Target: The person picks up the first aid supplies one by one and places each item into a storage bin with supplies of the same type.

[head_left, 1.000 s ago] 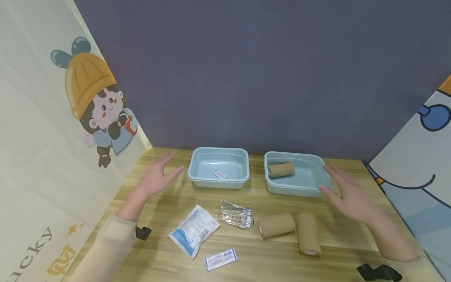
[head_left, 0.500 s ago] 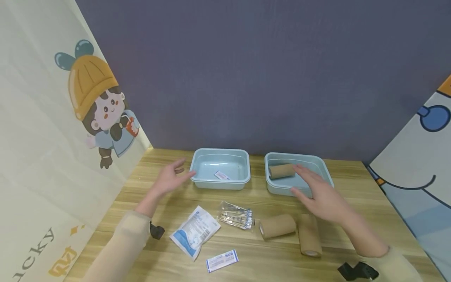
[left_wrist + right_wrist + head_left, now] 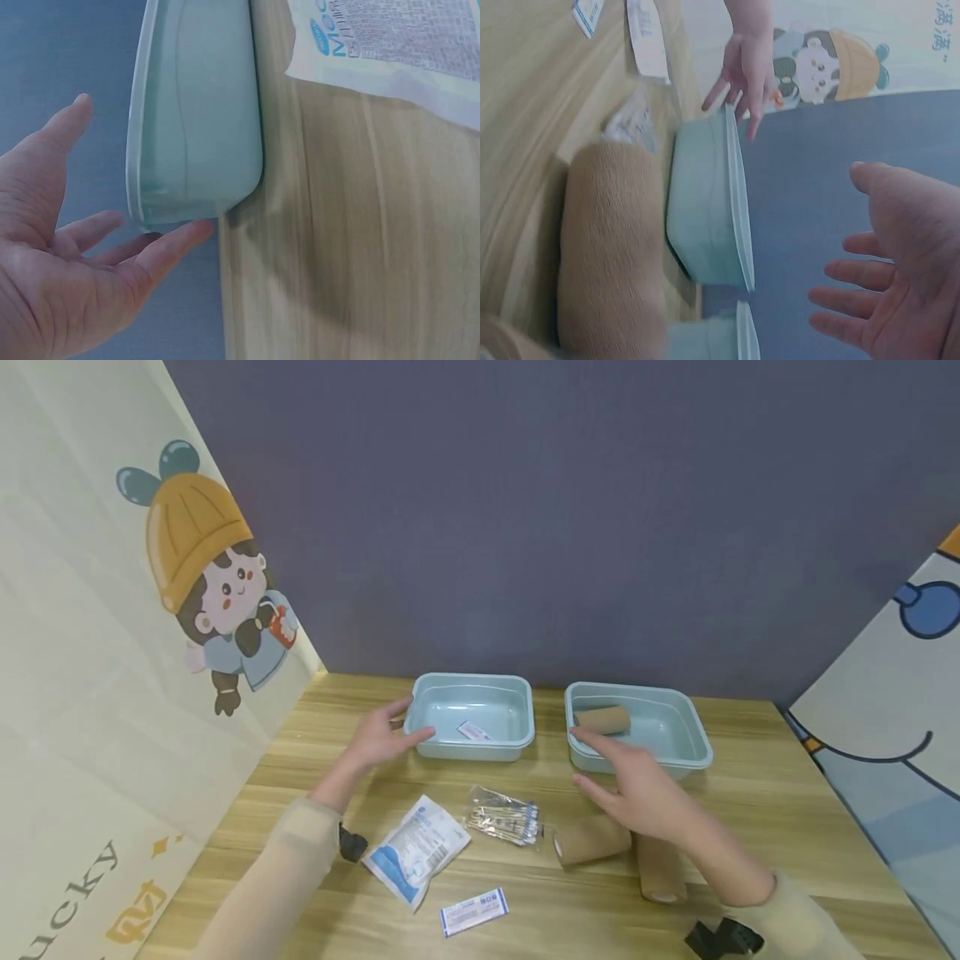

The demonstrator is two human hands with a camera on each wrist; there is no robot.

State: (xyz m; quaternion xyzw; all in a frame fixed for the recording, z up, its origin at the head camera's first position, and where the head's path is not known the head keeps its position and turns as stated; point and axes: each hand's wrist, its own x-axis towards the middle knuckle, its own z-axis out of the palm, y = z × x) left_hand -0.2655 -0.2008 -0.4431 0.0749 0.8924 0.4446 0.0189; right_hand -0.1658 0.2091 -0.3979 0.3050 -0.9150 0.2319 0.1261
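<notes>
The left hand (image 3: 378, 739), fingers spread, touches the left tray (image 3: 471, 747); it could slide. The right hand (image 3: 637, 785), spread, hovers over a roll (image 3: 588, 843) that might roll off the table (image 3: 750, 793).

Your left hand (image 3: 377, 742) has moved inward from open table to the left end of the left pale-blue plastic tray (image 3: 471, 717); its straight fingers now reach the tray's rim at the near left corner, where a second ago they were well apart from it. Your right hand (image 3: 637, 781) has swept left and toward you, away from the right end of the right pale-blue plastic tray (image 3: 686, 727). It now hovers, fingers spread, over that tray's near left corner and just above the tan bandage roll (image 3: 588, 842) on the table.
</notes>
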